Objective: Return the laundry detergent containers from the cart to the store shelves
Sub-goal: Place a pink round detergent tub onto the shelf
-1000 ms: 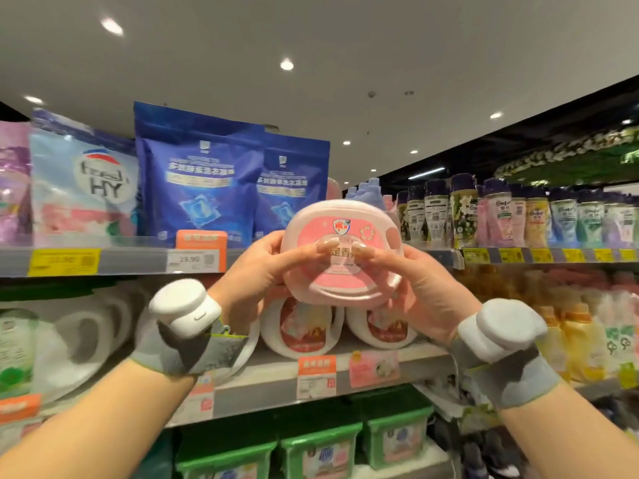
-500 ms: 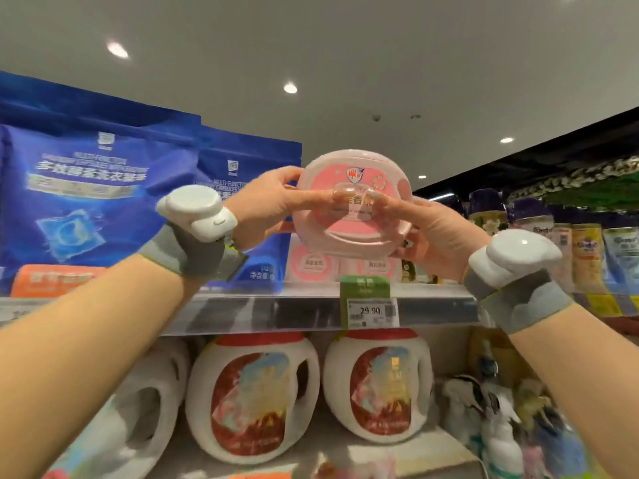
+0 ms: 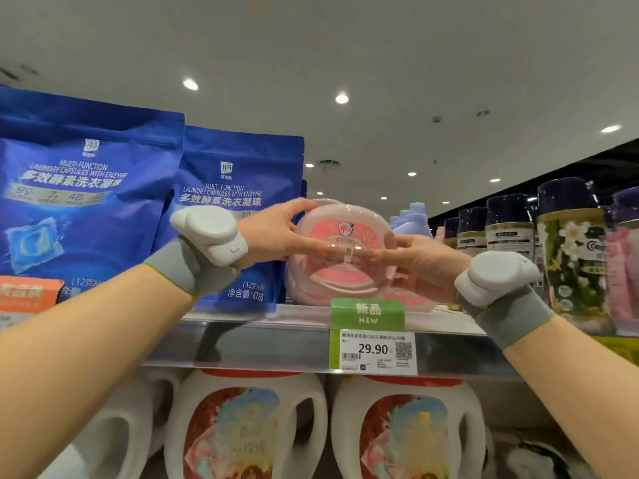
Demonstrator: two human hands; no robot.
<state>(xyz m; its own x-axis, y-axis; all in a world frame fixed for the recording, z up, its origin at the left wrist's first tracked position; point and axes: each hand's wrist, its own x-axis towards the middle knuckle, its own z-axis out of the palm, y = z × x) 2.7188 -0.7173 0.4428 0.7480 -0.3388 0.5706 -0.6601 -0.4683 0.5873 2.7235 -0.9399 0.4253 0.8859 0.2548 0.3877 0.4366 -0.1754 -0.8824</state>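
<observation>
A round pink laundry capsule tub [image 3: 342,281] with a clear lid stands on edge on the top shelf [image 3: 242,344], just behind the green price tag [image 3: 371,335]. My left hand [image 3: 276,233] holds its left rim, thumb over the top and fingers across the face. My right hand [image 3: 418,264] holds the right rim, its fingers meeting the left ones on the label. More pink tubs show behind my right hand at the shelf level.
Two blue capsule pouches [image 3: 235,216] stand left of the tub. Dark-capped scent bead bottles [image 3: 567,250] line the shelf to the right. White detergent jugs [image 3: 249,426] fill the shelf below. Pale purple bottles [image 3: 413,219] sit behind the tub.
Both hands have carried the pink tub up and forward from mid-air onto the top shelf, where its lower edge now rests behind the price tag. The view has come closer.
</observation>
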